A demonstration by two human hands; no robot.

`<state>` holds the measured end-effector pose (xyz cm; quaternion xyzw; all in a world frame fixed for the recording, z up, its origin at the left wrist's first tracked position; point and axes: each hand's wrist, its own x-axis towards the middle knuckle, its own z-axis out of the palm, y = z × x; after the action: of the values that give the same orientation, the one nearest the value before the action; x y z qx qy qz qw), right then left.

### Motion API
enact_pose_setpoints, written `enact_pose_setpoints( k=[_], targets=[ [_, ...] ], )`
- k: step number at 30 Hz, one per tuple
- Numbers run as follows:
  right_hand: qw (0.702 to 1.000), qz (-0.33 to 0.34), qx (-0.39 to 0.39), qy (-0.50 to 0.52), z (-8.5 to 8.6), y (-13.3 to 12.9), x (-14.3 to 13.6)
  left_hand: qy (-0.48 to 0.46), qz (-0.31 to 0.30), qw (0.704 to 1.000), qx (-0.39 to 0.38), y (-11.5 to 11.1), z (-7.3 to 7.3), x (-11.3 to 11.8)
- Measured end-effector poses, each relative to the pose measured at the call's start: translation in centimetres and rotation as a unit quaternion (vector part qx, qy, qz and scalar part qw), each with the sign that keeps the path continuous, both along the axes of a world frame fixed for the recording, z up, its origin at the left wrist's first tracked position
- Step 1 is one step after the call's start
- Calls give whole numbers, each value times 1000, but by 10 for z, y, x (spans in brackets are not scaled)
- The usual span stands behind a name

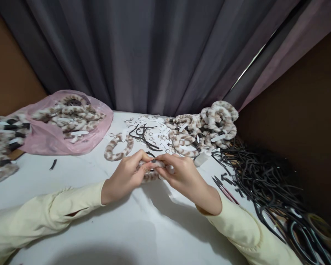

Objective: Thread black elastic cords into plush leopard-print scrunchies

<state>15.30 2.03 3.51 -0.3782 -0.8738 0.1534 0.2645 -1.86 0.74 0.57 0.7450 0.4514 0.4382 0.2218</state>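
My left hand (131, 173) and my right hand (179, 173) meet above the middle of the white table, fingertips pinched close together. Between them they grip a furry brown-and-white ring (150, 177), whose lower curve hangs below my fingers. A small dark piece shows where the fingertips meet; its details are too small to make out. Just beyond my left hand lies another furry ring (118, 147) with a white tag. Several black cords (146, 138) rest on the table past my hands.
A pink plastic bag (99, 141) of furry rings stands at left. More furry rings (220, 117) are heaped at back right, near a small white bottle (202, 157). Pink-handled snips (226, 189) lie beside a large tangle of black cords (259, 176). Metal rings and white tags (160, 129) are scattered behind.
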Motion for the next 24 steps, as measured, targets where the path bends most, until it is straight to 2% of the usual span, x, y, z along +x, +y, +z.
enact_pose_setpoints(
  k=[2,5,8,10,12,14,16,18,20,22,24],
  targets=[
    [994,-34,99,3,-8,-2,-5,-31,20,998,-56,4,4,0],
    [957,-95,271,-41,-17,-5,-9,-122,17,976,-178,13,9,0],
    [919,-80,376,-89,-23,-7,-9,-250,-11,914,-319,22,9,-2],
    [920,-35,379,-95,-27,-8,-9,-323,-21,865,-383,27,6,-5],
    [947,-18,310,-82,-30,-8,-11,-361,-25,836,-412,29,3,-6],
    [982,-39,175,-60,-34,-7,-14,-367,-22,831,-417,30,1,-7],
    [999,-50,3,-21,-36,-5,-18,-344,-21,848,-404,28,0,-6],
    [986,-30,-159,46,-38,-1,-22,-292,-13,885,-362,25,0,-4],
    [960,-14,-253,116,-38,3,-23,-206,9,942,-266,22,-3,-3],
    [950,-18,-275,148,-36,6,-23,-107,35,988,-107,21,-10,-4],
    [959,-22,-256,123,-32,7,-20,-23,32,996,84,21,-18,-6]
  ],
)
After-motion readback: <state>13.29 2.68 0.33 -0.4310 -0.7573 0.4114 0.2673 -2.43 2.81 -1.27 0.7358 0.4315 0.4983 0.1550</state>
